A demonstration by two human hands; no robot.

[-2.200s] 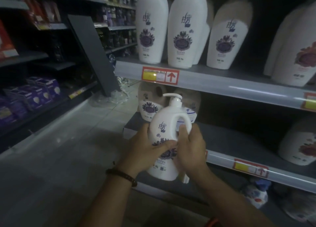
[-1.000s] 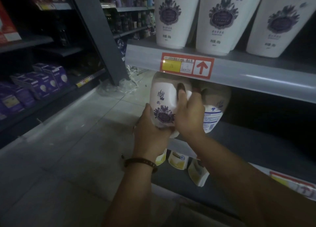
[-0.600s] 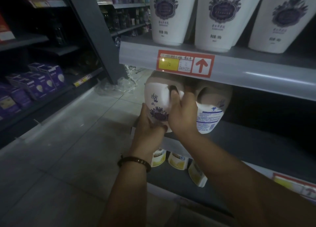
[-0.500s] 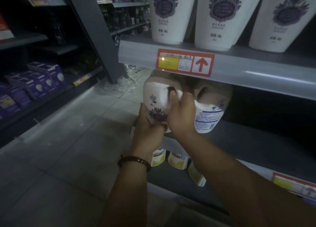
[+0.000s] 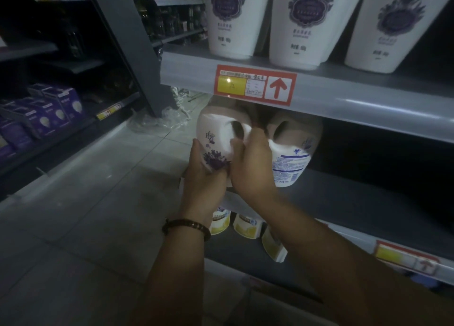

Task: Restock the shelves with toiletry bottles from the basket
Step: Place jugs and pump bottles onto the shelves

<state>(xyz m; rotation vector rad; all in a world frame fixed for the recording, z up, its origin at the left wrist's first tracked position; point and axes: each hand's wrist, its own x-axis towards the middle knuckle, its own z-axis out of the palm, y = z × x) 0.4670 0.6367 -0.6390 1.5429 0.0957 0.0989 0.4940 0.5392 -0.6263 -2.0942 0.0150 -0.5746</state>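
Observation:
A white toiletry bottle (image 5: 216, 139) with a purple flower label and a handle stands at the left end of the middle shelf (image 5: 368, 203). My left hand (image 5: 205, 176) wraps its lower left side. My right hand (image 5: 250, 168) grips its right side by the handle. Its top is hidden under the upper shelf rail (image 5: 344, 102). Touching it on the right is a second white bottle (image 5: 292, 154), back label facing me. The basket is not in view.
Three large white bottles (image 5: 297, 23) stand on the upper shelf above a red price tag (image 5: 255, 85). Yellow-labelled bottles (image 5: 245, 225) sit on the lowest shelf. Purple boxes (image 5: 49, 112) fill the shelving at left, across a tiled aisle floor (image 5: 86, 215).
Both hands carried the bottle up from in front of the shelving and in under the upper shelf rail. Over the last half second it has barely moved.

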